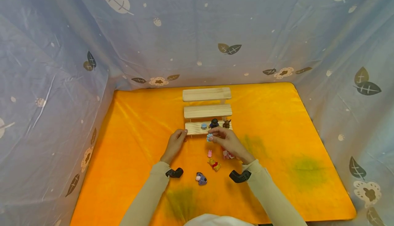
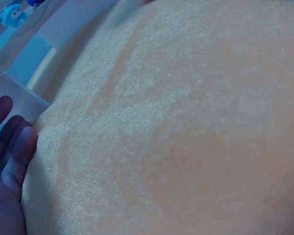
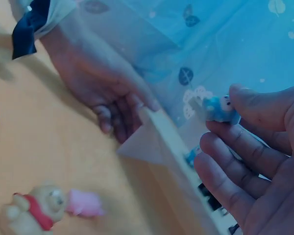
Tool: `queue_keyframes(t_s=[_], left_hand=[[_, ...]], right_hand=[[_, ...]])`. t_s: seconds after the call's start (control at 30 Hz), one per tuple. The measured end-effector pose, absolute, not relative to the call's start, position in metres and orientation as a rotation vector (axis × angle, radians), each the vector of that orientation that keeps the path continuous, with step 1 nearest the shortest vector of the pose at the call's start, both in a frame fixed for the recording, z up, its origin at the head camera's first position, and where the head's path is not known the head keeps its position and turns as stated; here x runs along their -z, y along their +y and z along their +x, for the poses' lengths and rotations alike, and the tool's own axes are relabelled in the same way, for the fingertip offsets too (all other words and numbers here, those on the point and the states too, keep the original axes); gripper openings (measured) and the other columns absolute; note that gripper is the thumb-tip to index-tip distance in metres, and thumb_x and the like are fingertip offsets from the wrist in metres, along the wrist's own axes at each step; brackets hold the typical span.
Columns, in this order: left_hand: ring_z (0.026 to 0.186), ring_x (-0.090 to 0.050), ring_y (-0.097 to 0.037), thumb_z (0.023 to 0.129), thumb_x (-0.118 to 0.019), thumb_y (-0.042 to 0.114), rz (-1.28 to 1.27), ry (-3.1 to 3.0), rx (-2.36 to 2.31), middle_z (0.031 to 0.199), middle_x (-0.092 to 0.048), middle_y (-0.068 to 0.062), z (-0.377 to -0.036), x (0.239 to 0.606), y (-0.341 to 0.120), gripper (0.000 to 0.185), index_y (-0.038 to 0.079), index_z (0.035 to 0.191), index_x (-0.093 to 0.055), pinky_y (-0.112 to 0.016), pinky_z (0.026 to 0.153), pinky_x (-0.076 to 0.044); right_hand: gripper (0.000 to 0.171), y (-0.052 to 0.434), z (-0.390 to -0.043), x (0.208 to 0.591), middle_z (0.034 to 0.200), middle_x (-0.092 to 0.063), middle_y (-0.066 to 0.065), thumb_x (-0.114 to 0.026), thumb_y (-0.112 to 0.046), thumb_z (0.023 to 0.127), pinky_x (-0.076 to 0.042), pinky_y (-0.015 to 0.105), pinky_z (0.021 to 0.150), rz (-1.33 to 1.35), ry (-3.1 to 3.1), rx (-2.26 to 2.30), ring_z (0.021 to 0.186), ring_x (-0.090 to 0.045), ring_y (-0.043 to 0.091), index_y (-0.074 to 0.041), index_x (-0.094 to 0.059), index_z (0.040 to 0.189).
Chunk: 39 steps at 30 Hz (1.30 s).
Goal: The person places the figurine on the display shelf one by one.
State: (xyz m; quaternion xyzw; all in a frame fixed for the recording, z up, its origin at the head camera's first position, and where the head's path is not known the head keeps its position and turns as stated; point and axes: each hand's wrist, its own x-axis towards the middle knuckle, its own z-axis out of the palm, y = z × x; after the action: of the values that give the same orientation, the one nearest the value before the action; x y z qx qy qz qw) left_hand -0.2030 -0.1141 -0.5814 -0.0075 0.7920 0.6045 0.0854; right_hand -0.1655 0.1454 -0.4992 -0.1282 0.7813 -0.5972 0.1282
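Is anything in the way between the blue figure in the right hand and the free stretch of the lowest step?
Nothing visible. The right hand pinches the blue figure just in front of the lowest step. The three figures already there sit further along, and the left hand is at the step's left end.

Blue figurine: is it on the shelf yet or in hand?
In hand: the right hand pinches the blue figurine at its fingertips, above the bottom shelf.

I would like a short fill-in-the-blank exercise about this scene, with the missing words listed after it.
1. The right hand pinches a small ____ figure.
2. The left hand touches the ____ step of the wooden stand.
3. The bear figure lies on the ____ cloth.

Missing words: blue; lowest; orange
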Motion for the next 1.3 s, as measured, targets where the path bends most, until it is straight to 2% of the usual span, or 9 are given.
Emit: queue_keyframes(t_s=[0.17, 0.23, 0.33, 0.4, 0.57, 0.77, 1.07, 1.17, 1.3], left_hand=[[0.084, -0.056, -0.02, 0.104, -0.054, 0.046, -0.022, 2.366, -1.803, 0.093, -0.064, -0.013, -0.202, 0.582, -0.114, 0.041, 0.008, 0.105, -0.068, -0.032, 0.081, -0.044], [0.084, -0.055, -0.02, 0.104, -0.054, 0.046, -0.025, 2.367, -1.799, 0.092, -0.063, -0.013, -0.202, 0.582, -0.114, 0.041, 0.007, 0.103, -0.067, -0.033, 0.081, -0.044], [0.083, -0.055, -0.02, 0.104, -0.054, 0.046, -0.023, 2.369, -1.798, 0.092, -0.063, -0.013, -0.202, 0.582, -0.114, 0.042, 0.006, 0.101, -0.067, -0.033, 0.081, -0.043], [0.083, -0.055, -0.02, 0.104, -0.054, 0.046, -0.017, 2.369, -1.802, 0.091, -0.063, -0.013, -0.202, 0.583, -0.114, 0.042, 0.006, 0.101, -0.066, -0.033, 0.081, -0.043], [0.085, -0.055, -0.021, 0.104, -0.055, 0.046, -0.019, 2.359, -1.811, 0.091, -0.063, -0.013, -0.202, 0.582, -0.115, 0.042, 0.006, 0.101, -0.067, -0.034, 0.082, -0.042], [0.085, -0.054, -0.02, 0.104, -0.055, 0.045, -0.024, 2.359, -1.811, 0.09, -0.062, -0.011, -0.201, 0.58, -0.114, 0.041, 0.006, 0.102, -0.067, -0.032, 0.081, -0.043], [0.084, -0.054, -0.022, 0.104, -0.055, 0.043, -0.026, 2.364, -1.816, 0.091, -0.062, -0.017, -0.2, 0.579, -0.114, 0.041, 0.004, 0.1, -0.066, -0.033, 0.08, -0.041], [0.085, -0.055, -0.026, 0.104, -0.055, 0.042, -0.028, 2.36, -1.818, 0.093, -0.062, -0.021, -0.2, 0.579, -0.114, 0.042, 0.002, 0.102, -0.066, -0.033, 0.081, -0.041], [0.09, -0.057, -0.031, 0.106, -0.053, 0.039, -0.03, 2.352, -1.806, 0.097, -0.062, -0.025, -0.2, 0.575, -0.113, 0.042, -0.001, 0.108, -0.066, -0.032, 0.082, -0.042]], right_hand=[[0.024, 0.141, -0.171, 0.484, 0.114, -0.07, 0.015, -0.068, -0.015, 0.098, -0.058, 0.037, 0.082, -0.4, 2.313, 1.742, 0.092, -0.069, 0.02, -0.004, -0.069, 0.12], [0.022, 0.14, -0.173, 0.479, 0.112, -0.07, 0.016, -0.068, -0.015, 0.098, -0.057, 0.034, 0.08, -0.404, 2.328, 1.747, 0.091, -0.068, 0.019, -0.005, -0.07, 0.117], [0.019, 0.138, -0.176, 0.472, 0.111, -0.07, 0.014, -0.067, -0.017, 0.099, -0.057, 0.042, 0.083, -0.416, 2.356, 1.747, 0.093, -0.068, 0.03, -0.007, -0.07, 0.115], [0.019, 0.137, -0.177, 0.468, 0.11, -0.07, 0.013, -0.067, -0.018, 0.099, -0.057, 0.042, 0.083, -0.419, 2.381, 1.737, 0.096, -0.066, 0.037, -0.008, -0.071, 0.115], [0.022, 0.134, -0.178, 0.461, 0.11, -0.069, 0.012, -0.068, -0.02, 0.099, -0.054, 0.029, 0.08, -0.426, 2.451, 1.709, 0.094, -0.065, 0.028, -0.008, -0.07, 0.117], [0.021, 0.128, -0.182, 0.455, 0.107, -0.075, 0.006, -0.067, -0.027, 0.099, -0.055, 0.032, 0.08, -0.435, 2.555, 1.691, 0.093, -0.067, 0.026, -0.014, -0.069, 0.115], [0.023, 0.123, -0.195, 0.447, 0.1, -0.074, 0.006, -0.068, -0.023, 0.098, -0.052, 0.028, 0.065, -0.583, 2.706, 1.699, 0.081, -0.066, 0.024, -0.011, -0.07, 0.118], [0.023, 0.121, -0.198, 0.444, 0.101, -0.071, 0.004, -0.068, -0.023, 0.098, -0.055, 0.029, 0.069, -0.621, 2.746, 1.657, 0.085, -0.067, 0.021, -0.011, -0.072, 0.117], [0.022, 0.118, -0.203, 0.443, 0.107, -0.071, 0.004, -0.07, -0.023, 0.096, -0.057, 0.04, 0.089, -0.672, 2.801, 1.613, 0.101, -0.066, 0.02, -0.01, -0.074, 0.114]])
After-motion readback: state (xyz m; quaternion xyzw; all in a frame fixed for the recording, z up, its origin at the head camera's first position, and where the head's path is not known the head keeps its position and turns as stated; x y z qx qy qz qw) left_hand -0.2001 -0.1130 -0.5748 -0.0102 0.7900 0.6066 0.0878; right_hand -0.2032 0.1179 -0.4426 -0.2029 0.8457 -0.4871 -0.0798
